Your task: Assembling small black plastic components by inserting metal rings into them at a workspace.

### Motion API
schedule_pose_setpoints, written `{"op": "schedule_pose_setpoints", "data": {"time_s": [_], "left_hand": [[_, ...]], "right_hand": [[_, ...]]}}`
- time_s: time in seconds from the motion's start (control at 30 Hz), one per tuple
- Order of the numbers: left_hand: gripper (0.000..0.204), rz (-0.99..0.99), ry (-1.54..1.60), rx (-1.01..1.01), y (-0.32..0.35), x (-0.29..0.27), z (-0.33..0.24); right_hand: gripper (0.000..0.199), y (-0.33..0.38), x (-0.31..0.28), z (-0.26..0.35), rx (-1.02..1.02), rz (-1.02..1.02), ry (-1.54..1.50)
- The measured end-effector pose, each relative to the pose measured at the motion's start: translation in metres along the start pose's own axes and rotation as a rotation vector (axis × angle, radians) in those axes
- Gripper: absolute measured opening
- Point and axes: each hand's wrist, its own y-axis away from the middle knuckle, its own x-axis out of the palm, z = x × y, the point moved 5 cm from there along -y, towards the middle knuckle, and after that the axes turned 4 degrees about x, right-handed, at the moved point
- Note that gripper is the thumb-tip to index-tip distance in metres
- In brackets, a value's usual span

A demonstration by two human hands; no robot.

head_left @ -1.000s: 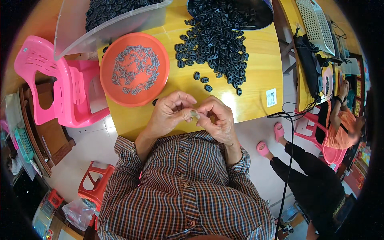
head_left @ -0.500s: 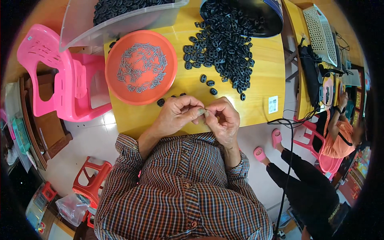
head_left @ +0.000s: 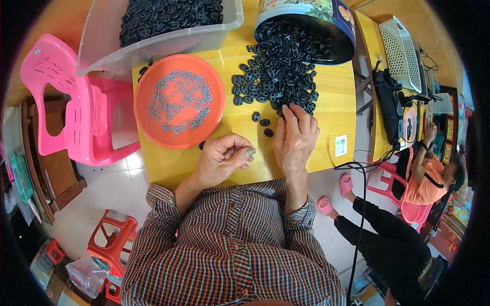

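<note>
My left hand (head_left: pixel 224 158) hovers over the near edge of the table, thumb pressed against curled fingers. Whatever may sit in that pinch is hidden. Stretched forward, my right hand (head_left: pixel 296 140) touches the near end of a pile of small black oval pieces with two holes (head_left: pixel 286 84), which look like cord locks. Its fingers are extended, and no piece shows held in them. Just left of this hand lie a few loose black pieces (head_left: pixel 265 122). A round orange plate (head_left: pixel 145 120) beyond my left hand bears many thin grey metal pieces (head_left: pixel 191 94), springs or pins.
The black pile spills from a tipped tin (head_left: pixel 326 15). A clear plastic bin (head_left: pixel 158 38) of black pieces stands at the far left of the yellow table (head_left: pixel 332 107). A pink chair (head_left: pixel 76 102) is left; another person (head_left: pixel 429 173) sits at the right near black cables (head_left: pixel 363 204).
My hands were together at the fingertips and have parted. The right hand has moved forward to the black pile; the left has stayed near the table edge. The whole view has shifted slightly.
</note>
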Motion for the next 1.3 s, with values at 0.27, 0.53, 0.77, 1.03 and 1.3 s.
{"op": "schedule_pose_setpoints", "data": {"time_s": [0.27,0.53,0.77,1.03,1.3], "left_hand": [[0.008,-0.042,0.025,0.054,-0.002,-0.003,0.002],[0.007,-0.034,0.032,0.078,-0.003,-0.004,0.005],[0.007,0.005,0.036,0.130,-0.001,-0.006,0.004],[0.008,0.005,0.052,0.138,-0.001,-0.005,0.003],[0.008,-0.019,0.036,0.146,0.000,-0.005,-0.001]], "right_hand": [[0.021,0.008,0.002,0.006,-0.064,0.104,-0.053],[0.019,0.015,-0.007,-0.007,0.003,0.068,-0.215],[0.015,0.016,-0.010,-0.019,0.067,0.004,-0.122],[0.014,-0.002,-0.012,-0.020,0.140,-0.014,-0.020],[0.013,-0.007,0.005,-0.025,0.123,0.067,0.077]]}}
